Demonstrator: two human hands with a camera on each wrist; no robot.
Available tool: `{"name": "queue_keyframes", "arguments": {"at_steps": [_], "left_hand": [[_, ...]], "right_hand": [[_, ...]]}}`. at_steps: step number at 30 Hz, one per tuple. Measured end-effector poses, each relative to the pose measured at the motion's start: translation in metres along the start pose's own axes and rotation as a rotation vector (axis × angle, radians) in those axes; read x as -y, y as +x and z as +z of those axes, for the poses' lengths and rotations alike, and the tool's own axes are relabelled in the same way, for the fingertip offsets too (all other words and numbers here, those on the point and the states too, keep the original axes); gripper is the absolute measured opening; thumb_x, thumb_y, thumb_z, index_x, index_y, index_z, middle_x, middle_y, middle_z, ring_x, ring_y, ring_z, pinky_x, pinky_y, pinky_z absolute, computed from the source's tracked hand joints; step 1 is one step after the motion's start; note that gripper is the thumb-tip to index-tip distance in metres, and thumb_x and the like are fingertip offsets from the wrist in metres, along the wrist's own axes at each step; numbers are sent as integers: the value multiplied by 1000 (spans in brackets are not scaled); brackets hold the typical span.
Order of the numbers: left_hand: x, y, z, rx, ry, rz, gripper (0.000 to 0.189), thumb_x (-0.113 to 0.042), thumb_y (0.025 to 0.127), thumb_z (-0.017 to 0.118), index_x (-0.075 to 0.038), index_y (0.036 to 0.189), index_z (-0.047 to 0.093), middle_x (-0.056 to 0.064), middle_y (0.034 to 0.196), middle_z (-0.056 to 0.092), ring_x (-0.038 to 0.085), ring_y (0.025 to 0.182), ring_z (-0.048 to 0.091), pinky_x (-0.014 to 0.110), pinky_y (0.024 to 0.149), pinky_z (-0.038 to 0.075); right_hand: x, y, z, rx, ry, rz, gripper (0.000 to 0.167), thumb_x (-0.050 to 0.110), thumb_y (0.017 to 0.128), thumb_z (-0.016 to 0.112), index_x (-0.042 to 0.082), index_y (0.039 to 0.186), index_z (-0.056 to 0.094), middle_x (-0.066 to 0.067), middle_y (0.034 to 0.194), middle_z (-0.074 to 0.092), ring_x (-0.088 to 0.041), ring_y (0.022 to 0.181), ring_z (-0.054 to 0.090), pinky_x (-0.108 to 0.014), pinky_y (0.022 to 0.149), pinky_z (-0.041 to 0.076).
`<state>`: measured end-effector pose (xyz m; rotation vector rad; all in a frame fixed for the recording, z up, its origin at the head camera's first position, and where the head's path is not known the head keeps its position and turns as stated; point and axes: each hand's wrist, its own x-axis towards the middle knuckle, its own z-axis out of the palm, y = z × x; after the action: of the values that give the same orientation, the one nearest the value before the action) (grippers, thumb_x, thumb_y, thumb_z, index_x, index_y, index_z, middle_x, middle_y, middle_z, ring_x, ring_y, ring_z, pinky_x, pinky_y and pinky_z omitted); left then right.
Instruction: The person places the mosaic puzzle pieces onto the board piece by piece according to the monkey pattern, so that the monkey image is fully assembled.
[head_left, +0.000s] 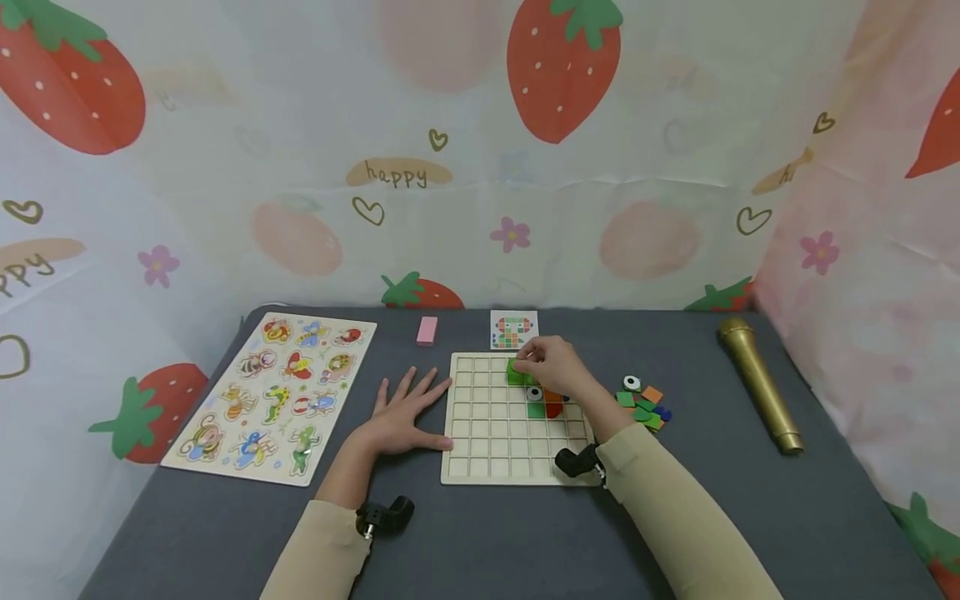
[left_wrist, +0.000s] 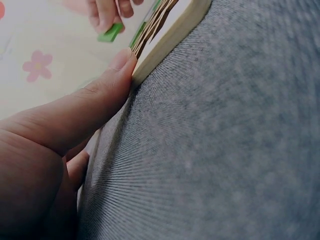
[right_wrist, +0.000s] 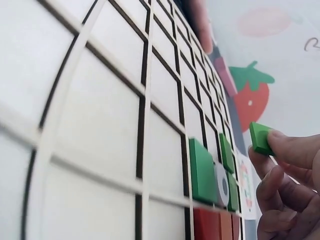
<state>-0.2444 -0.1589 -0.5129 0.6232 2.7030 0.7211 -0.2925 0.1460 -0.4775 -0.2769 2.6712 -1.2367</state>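
Note:
My right hand pinches a bright green square tile between thumb and fingers, above the far part of the gridded wooden board. On the board lie a darker green tile, a white-and-black eye-like tile, two lighter green tiles and red and orange pieces, partly hidden by my right arm. My left hand lies spread at the board's left side, its thumb touching the edge.
Loose colored tiles are piled right of the board. A patterned card and a pink block sit behind it. An insect picture board lies left; a gold cylinder lies right.

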Motion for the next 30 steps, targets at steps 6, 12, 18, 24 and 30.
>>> {"name": "queue_keyframes", "arguments": {"at_steps": [6,12,18,24,30], "left_hand": [[1,0,-1,4,2,-4,106,-63,77,78,-30,162,24,5,171,9,37,157,-7,67,118,-14],[2,2,1,8,7,-6,106,-65,77,77,-32,162,23,4,171,9,36,157,-8,66,118,-14],[2,3,2,10,1,-6,106,-65,77,78,-31,162,24,4,171,9,37,157,-8,67,118,-14],[3,4,3,11,5,-5,106,-66,77,77,-32,162,23,4,171,9,36,157,-8,66,118,-14],[4,3,3,6,7,-2,106,-66,77,77,-32,162,23,4,171,9,36,157,-7,66,118,-14]], "right_hand": [[10,10,13,1,19,5,13,26,97,71,13,98,71,-4,96,68,-22,87,59,-32,68,47],[8,16,23,-17,-14,26,11,26,94,74,15,92,73,-2,90,66,-21,80,56,-32,65,46],[9,16,28,-10,-92,23,11,27,92,76,17,93,72,0,92,69,-18,84,61,-35,71,52],[10,17,30,10,-228,8,7,29,93,75,22,94,77,5,91,69,-15,83,61,-34,72,52],[12,14,29,34,-222,-3,9,26,94,74,20,100,77,3,94,70,-15,85,62,-34,72,53]]}}
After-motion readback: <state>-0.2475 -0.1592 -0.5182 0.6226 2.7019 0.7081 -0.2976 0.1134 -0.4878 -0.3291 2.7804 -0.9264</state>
